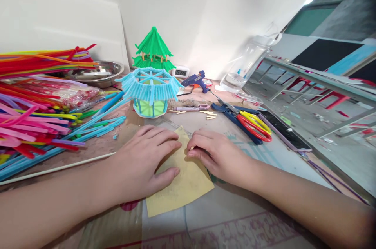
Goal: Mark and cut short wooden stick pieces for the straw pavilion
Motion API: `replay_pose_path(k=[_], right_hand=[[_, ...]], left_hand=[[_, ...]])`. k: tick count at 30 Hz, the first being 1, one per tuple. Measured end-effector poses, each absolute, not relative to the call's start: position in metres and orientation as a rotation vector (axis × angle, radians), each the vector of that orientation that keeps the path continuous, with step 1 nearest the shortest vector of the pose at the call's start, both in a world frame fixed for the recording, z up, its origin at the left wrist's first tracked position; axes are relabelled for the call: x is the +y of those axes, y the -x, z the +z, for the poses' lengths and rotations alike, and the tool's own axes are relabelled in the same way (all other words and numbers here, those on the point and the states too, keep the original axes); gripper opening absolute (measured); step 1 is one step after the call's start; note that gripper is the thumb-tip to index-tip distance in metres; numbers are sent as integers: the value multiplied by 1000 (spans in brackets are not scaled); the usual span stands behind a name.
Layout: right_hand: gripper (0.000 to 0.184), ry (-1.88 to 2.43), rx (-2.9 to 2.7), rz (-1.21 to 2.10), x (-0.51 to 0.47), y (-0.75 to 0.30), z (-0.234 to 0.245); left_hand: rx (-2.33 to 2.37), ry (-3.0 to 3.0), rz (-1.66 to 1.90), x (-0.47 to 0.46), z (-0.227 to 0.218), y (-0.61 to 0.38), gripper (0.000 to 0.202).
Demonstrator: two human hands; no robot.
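Observation:
My left hand (pixel 149 159) rests on a yellow sheet, perhaps sandpaper (pixel 182 194), with its fingers spread and nothing in them. Over the sheet's right side, my right hand (pixel 217 155) pinches a short wooden stick (pixel 192 148) between thumb and forefinger; only its pale end shows. Beyond the hands stands a pipe-cleaner pavilion with a light blue roof (pixel 151 86) and a pale green base. A green tiered roof (pixel 153 51) rises behind it. Several short wooden pieces (pixel 210 115) lie on the mat past my right hand.
Bundled pipe cleaners (pixel 32 123) crowd the left, with a metal bowl (pixel 102 74) behind. A blue glue gun (pixel 198 81), a white digital clock (pixel 180 71) and a clear jug (pixel 246 62) stand at the back. Red-handled scissors (pixel 255 127) and a phone (pixel 283 131) lie right.

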State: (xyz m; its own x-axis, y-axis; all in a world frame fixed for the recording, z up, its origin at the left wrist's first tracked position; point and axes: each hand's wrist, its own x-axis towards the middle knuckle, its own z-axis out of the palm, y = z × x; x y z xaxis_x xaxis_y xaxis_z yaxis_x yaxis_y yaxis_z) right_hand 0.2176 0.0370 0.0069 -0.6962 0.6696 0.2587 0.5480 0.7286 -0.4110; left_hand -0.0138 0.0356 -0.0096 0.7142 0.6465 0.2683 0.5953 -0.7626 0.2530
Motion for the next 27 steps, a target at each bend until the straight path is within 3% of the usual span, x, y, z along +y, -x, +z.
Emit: replay_pose_path(k=[7, 14, 27], right_hand=[[13, 754, -2598, 534, 23, -206, 10], [15, 750, -2622, 443, 34, -211, 7], [17, 832, -2603, 197, 48, -215, 2]], left_hand=[[1073, -2784, 458, 35, -15, 15, 57], [970, -2776, 495, 37, -9, 14, 43], [949, -2801, 468, 38, -6, 14, 41]])
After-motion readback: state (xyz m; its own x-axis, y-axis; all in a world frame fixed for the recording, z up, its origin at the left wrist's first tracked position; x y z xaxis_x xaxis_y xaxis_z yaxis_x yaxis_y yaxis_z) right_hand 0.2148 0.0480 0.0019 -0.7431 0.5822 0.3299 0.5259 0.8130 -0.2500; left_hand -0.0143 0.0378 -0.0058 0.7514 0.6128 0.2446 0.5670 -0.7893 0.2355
